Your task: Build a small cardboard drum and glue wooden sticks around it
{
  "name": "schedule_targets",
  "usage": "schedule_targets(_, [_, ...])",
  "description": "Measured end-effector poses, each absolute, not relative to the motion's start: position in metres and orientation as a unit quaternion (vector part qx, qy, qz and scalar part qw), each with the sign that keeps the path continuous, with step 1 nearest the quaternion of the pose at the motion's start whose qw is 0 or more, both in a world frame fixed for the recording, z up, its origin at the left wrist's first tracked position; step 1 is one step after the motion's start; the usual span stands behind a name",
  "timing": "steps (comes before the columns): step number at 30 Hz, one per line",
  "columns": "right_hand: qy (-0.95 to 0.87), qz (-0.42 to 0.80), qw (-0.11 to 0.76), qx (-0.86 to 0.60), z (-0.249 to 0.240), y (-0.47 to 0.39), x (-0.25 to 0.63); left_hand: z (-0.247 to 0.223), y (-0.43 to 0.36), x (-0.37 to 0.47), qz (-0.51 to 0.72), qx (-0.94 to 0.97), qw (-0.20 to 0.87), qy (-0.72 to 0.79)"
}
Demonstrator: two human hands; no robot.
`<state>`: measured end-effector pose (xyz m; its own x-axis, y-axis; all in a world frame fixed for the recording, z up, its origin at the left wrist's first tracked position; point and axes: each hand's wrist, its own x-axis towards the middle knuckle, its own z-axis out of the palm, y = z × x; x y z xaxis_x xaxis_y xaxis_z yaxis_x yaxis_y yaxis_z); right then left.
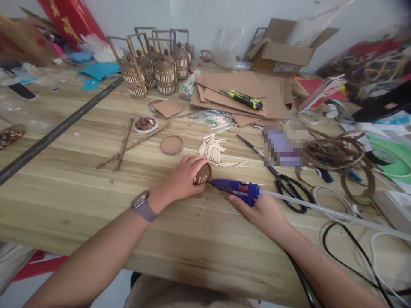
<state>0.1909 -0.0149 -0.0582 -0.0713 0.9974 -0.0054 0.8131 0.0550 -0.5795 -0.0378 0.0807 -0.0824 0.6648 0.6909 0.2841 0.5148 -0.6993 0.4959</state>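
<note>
My left hand (189, 176) is closed around a small round cardboard base (204, 170) with a ridged rim, and a few short wooden sticks stand along its near edge. In my right hand (263, 211) is a blue glue gun (236, 189), its nozzle pointing left at that edge; a long clear glue stick (305, 204) trails from its back. Just beyond the base lies a loose pile of short wooden sticks (213, 149). Another round cardboard disc (171, 145) rests to the left of the pile, beside two crossed brown strips (125, 147) and a white bowl of brown beads (146, 124).
Several finished small basket-like lanterns (165, 75) with tall handles stand at the back. Cardboard sheets (231, 85) bear a yellow-black utility knife (244, 100). Black scissors (290, 190), coiled brown strips (334, 149) and cables (346, 252) lie on the right. A dark metal strip (64, 124) crosses the left.
</note>
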Motion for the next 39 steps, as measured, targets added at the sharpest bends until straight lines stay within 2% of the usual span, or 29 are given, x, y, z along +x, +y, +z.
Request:
schedule_targets(3, [-0.691,0.235,0.211,-0.65,-0.059,-0.015,0.189,-0.082,0.081,-0.038,0.229,0.892,0.19,0.34])
schedule_targets(9, [-0.631,0.289,0.277,-0.665,-0.054,-0.008,0.197,-0.083,0.082,-0.039,0.221,0.896,0.185,0.337])
schedule_targets(14, [-0.55,0.567,0.2,-0.579,-0.031,-0.009,0.217,-0.085,0.082,-0.039,0.232,0.898,0.176,0.329])
schedule_targets(17, [-0.534,0.648,0.121,-0.529,-0.023,-0.01,0.223,-0.085,0.082,-0.039,0.233,0.897,0.179,0.33])
schedule_targets(20, [-0.63,0.567,0.049,-0.528,-0.021,-0.008,0.224,-0.086,0.083,-0.039,0.234,0.895,0.182,0.332])
schedule_targets(25, [-0.751,0.255,-0.081,-0.603,-0.014,0.007,0.224,-0.083,0.082,-0.039,0.224,0.895,0.191,0.336])
schedule_targets(30, [-0.789,0.069,0.007,-0.61,-0.012,0.042,0.206,-0.082,0.082,-0.038,0.216,0.892,0.199,0.344])
schedule_targets(32, [-0.811,0.021,0.013,-0.584,-0.019,0.058,0.196,-0.083,0.082,-0.039,0.215,0.891,0.198,0.347])
schedule_targets(39, [-0.838,0.014,-0.003,-0.546,-0.036,0.075,0.181,-0.085,0.082,-0.039,0.232,0.893,0.188,0.337])
